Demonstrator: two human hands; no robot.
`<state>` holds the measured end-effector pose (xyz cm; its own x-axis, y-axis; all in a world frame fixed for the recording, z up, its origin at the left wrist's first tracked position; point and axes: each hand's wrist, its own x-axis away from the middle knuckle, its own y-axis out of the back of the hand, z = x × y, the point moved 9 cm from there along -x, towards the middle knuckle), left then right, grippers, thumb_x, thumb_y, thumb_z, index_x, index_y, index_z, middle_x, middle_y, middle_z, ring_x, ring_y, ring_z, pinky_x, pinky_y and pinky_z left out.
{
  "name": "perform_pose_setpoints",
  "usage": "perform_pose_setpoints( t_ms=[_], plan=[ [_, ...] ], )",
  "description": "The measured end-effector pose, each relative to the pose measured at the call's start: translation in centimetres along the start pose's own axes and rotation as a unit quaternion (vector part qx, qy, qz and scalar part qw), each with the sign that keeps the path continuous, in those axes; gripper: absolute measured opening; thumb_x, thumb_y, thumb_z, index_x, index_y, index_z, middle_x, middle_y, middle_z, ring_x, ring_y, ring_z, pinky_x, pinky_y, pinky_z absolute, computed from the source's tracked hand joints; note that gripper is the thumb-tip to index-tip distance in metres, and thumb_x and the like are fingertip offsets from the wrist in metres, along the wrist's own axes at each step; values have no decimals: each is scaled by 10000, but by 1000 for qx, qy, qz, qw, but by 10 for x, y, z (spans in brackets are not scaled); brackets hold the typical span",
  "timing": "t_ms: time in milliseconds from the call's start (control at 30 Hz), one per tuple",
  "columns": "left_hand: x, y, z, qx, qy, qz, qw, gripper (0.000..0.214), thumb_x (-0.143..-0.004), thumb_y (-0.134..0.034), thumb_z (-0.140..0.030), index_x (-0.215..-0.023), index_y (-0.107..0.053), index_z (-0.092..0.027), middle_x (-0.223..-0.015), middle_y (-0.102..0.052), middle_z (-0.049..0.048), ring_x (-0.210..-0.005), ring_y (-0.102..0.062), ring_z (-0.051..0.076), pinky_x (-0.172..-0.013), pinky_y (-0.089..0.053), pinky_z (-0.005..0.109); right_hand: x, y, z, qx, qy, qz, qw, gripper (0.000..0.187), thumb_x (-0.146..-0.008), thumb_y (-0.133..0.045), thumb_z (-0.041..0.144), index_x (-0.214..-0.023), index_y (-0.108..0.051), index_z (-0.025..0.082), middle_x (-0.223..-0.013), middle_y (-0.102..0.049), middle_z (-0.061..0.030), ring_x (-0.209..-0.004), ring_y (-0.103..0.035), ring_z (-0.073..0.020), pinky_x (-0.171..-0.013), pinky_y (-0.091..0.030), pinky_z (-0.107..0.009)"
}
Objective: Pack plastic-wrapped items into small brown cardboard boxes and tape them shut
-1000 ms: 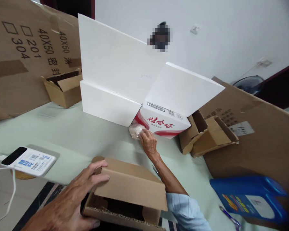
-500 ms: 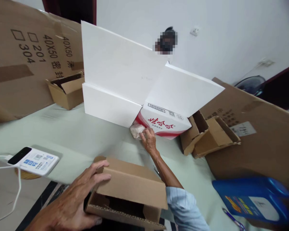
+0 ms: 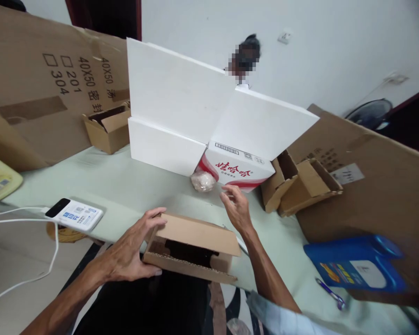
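My left hand (image 3: 136, 253) grips the left end of a small brown cardboard box (image 3: 195, 232), fingers on the raised flap and thumb underneath. The box is tilted towards me at the table's front edge, its dark inside showing. My right hand (image 3: 236, 207) is beyond the box, fingers curled and fingertips close together; what they pinch, if anything, is too small to make out. Just left of them lies a whitish rounded lump that looks wrapped in clear plastic (image 3: 203, 181). It rests against a white and red printed carton (image 3: 239, 170).
White panels (image 3: 174, 88) stand across the table, a person's head (image 3: 244, 56) behind them. Small open boxes (image 3: 309, 186) sit to the right, another (image 3: 108, 128) to the left. A blue jug (image 3: 356, 263) and pen (image 3: 330, 293) lie right; a cabled white device (image 3: 75, 214) lies left.
My right hand has drawn back rightward from the plastic-wrapped lump, which it was touching. My left hand still holds the cardboard box. The view has shifted slightly.
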<state>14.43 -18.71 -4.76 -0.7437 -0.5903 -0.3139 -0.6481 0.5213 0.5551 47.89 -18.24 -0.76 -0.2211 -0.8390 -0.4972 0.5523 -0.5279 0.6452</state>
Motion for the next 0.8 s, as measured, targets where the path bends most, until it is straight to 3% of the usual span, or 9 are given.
perform_pose_setpoints(
  t_ms=[67,133,200,267,300,367,467,700,800],
  plan=[
    [0,3,-3,9,-14,-18,1000,924,-686,-914,-146,-1441,-405,-304,-1748,-332,190,-1580,-445,388,-1212,-490,537,33,38,43,-33,20,-19,999,198,-1049,-634,405,-958,-686,237,-1025,-700,-59,-920,-680,-207,-820,-570,-345],
    [1,3,-6,11,-25,-24,999,831,-686,-912,-132,-1342,-428,-293,-1743,-346,198,-1587,-440,383,-1216,-483,530,66,68,82,-62,46,-19,997,220,-1049,-656,275,-833,-656,236,-889,-692,-23,-841,-677,-178,-770,-543,-314],
    [3,2,-9,8,-32,-21,999,728,-703,-906,-131,-1251,-453,-287,-1736,-356,192,-1585,-446,375,-1213,-485,521,94,78,112,-72,75,38,994,241,-1042,-656,198,-807,-688,237,-812,-709,-8,-760,-687,-162,-696,-540,-294],
    [5,3,-15,2,-47,-22,999,648,-726,-900,-140,-1204,-485,-277,-1729,-360,185,-1590,-440,371,-1219,-483,516,115,76,127,-53,98,87,990,133,-1024,-697,194,-944,-780,260,-877,-785,-19,-810,-747,-185,-758,-599,-314],
    [6,3,-19,-2,-57,-23,998,612,-740,-895,-144,-1192,-504,-271,-1728,-359,183,-1594,-434,370,-1223,-481,512,121,74,129,-40,103,102,989,122,-1014,-724,211,-1074,-805,278,-980,-825,-35,-907,-781,-212,-855,-629,-349],
    [7,5,-26,-8,-75,-25,997,536,-768,-882,-146,-1169,-545,-258,-1729,-355,182,-1596,-433,365,-1224,-484,499,128,66,125,-23,97,116,988,365,-1008,-750,256,-1369,-743,309,-1288,-808,-86,-1195,-764,-276,-1055,-615,-446],
    [8,4,-32,-15,-89,-16,996,429,-791,-868,-136,-1108,-598,-241,-1740,-341,177,-1574,-462,357,-1191,-520,461,130,55,112,-39,62,121,990,555,-1034,-711,287,-1572,-584,334,-1617,-601,-124,-1461,-610,-309,-1063,-627,-464],
    [11,1,-35,-63,-128,-2,990,341,-817,-847,-112,-1117,-743,-238,-1798,-285,137,-1580,-458,376,-1198,-529,457,134,67,98,-29,38,112,993,584,-956,-818,327,-1509,-630,349,-1616,-576,-109,-1489,-561,-293,-1211,-519,-503],
    [12,-1,-33,-84,-131,14,988,337,-821,-854,-122,-1124,-784,-253,-1817,-264,105,-1588,-448,388,-1222,-509,470,133,67,88,-38,19,134,990,445,-959,-813,393,-1389,-727,315,-1508,-668,-115,-1415,-618,-291,-1173,-540,-479]
  ],
)
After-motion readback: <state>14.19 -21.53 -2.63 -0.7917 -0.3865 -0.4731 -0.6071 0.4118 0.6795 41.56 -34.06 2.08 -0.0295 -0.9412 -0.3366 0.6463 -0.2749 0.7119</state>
